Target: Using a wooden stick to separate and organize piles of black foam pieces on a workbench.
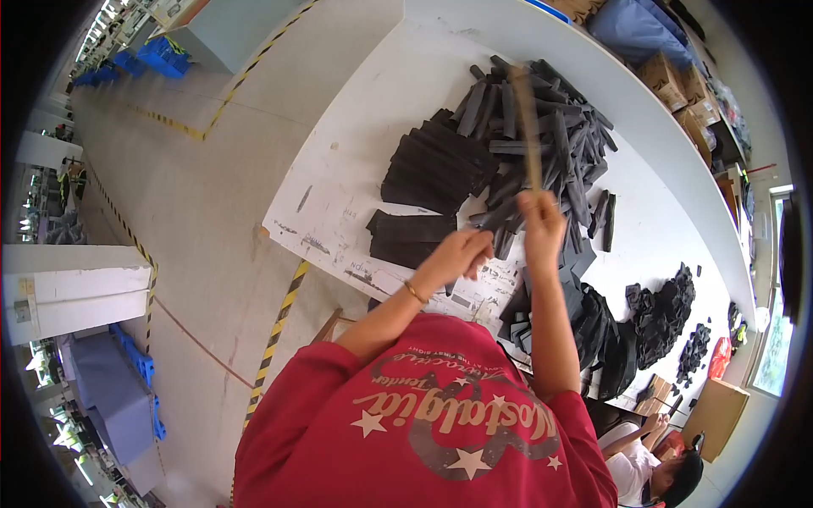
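The person wears a crimson-red fabric top (339, 457) with loose sleeves that end around the elbows, leaving both forearms bare. Across the chest runs a print of cream-beige script lettering (474, 416) over rounded dark grey shapes. Taking that print as a dial, pale five-pointed stars sit at twelve, one, four, six and nine o'clock, the smallest at four. A thin gold-coloured bracelet (416, 292) rings the left wrist.

Head-worn fisheye | looks down, wide | near: left hand (463, 256), right hand (542, 222), worktable (373, 110)
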### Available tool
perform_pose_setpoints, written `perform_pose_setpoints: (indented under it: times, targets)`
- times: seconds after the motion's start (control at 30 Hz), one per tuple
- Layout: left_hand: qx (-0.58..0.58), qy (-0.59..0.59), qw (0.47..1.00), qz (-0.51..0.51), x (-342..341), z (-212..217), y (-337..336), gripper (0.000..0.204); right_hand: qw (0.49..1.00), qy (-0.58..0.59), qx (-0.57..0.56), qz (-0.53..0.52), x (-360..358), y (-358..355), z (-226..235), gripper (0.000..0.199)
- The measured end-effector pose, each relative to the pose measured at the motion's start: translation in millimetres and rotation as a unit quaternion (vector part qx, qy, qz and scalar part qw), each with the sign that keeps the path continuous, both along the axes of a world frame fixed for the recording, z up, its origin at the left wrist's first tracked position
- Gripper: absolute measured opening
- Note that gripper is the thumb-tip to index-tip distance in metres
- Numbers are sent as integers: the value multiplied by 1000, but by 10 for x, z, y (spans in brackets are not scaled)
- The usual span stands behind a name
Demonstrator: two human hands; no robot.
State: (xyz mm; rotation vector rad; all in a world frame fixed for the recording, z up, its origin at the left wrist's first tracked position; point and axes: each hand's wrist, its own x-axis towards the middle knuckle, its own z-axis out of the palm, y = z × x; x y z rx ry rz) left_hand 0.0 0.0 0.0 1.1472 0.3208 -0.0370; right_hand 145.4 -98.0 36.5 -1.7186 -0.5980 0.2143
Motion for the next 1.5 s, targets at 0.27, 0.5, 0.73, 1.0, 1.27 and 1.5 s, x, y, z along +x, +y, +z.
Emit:
perform_pose_setpoints:
  times: [0.27, 0.5, 0.73, 1.0, 1.27, 1.5]
  targets:
    - [258, -11, 957, 135, -525, -850, -293, 33, 982, -61, -53, -172, 1231, -133, 598, 44]
    - [656, -8, 740, 148, -157, -1365, 370, 11, 977, -61, -201, -24, 385, -667, -199, 26]
    - [404, 60, 907, 103, -171, -1105, 730, 13, 918, -179, -328, 130, 51, -1349, -128, 16]
    - [370, 41, 927, 56, -213, -747, 907, 13, 882, -243, -355, 194, 111, -1317, -76, 17]
    - [425, -23, 905, 11, -44, -529, 696, 12, 879, -231, -343, 238, -52, -941, -213, 18]
    - [617, -159, 672, 377, -126, 232, 333, 34, 946, 157, -175, 222, -488, -569, -691, 19]
